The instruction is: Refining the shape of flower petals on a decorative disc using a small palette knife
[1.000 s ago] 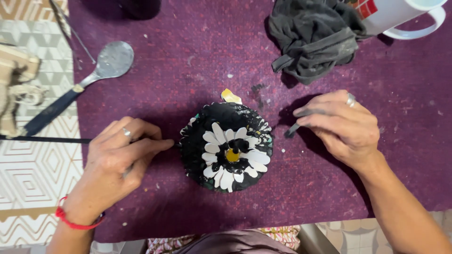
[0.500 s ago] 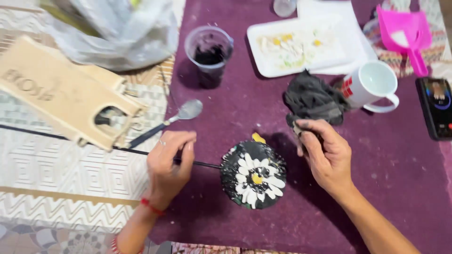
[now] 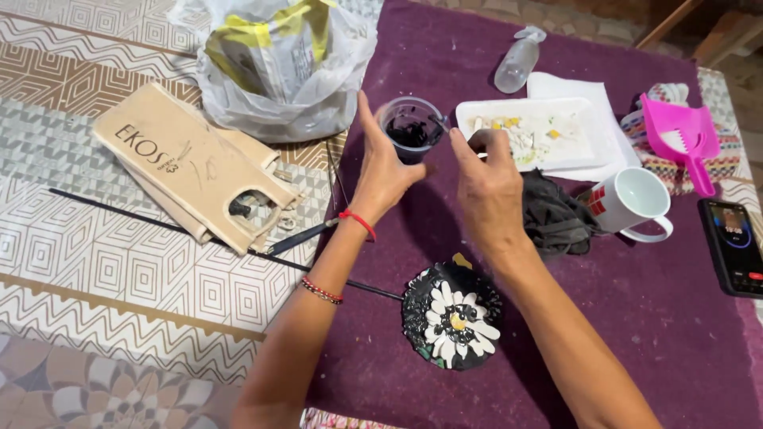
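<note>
Presently both hands are up at the small clear plastic cup of black paint. The left hand is open, fingers spread, its palm against the near-left wall of the cup. The right hand sits just right of the cup, fingers pinched shut on something thin near the rim; what it pinches is too small to tell, possibly a brush.

Step in hand, as judged: loading black paint from the cup. The painted piece, a round black object with a white-petalled, yellow-centred flower, lies on the purple cloth-covered counter, well below both hands, beside the right forearm, untouched.

Just beyond the right hand: a white foam tray with pale and yellow paint dabs. Right of that hand: a crumpled dark rag, then a white mug.

The next move calls for a steady cup under the left palm and a clean lift so nothing drips on the white petals.
</note>
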